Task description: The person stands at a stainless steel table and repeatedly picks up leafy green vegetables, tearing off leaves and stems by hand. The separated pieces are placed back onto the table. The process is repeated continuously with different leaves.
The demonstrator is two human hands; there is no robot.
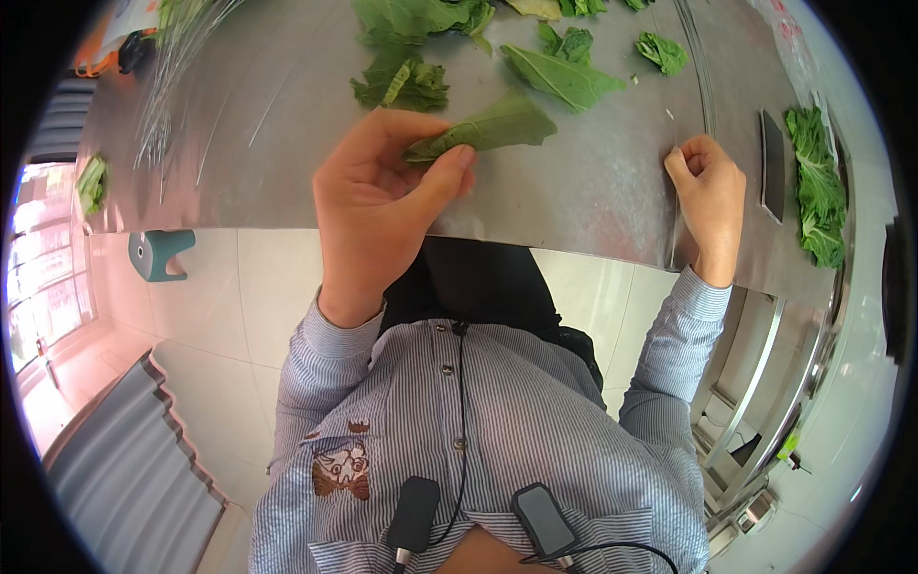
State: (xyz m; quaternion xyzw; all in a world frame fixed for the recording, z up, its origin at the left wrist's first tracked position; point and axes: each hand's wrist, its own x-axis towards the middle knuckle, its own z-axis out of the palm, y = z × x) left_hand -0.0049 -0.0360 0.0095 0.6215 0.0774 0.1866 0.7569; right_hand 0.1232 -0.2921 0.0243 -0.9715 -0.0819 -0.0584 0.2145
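Observation:
My left hand [384, 208] pinches a torn green leaf piece [502, 129] between thumb and fingers, lifted over the metal table [574, 186]. To the right, my right hand [706, 190] is at the table, its fingers curled and thumb pressed to the index finger. Whether something thin sits in that pinch cannot be made out. A broad green leaf [563, 75] and a crumpled leaf [405, 85] lie beyond the left hand. Right of the right hand lies a flat dark-edged slab [772, 165].
Larger leaves [416, 21] spread along the far side, with a small leaf clump [661, 52] to their right. Thin wire-like rods [168, 100] lie at left. A leafy bunch [817, 186] rests at the right edge. On the floor stands a teal stool [161, 255].

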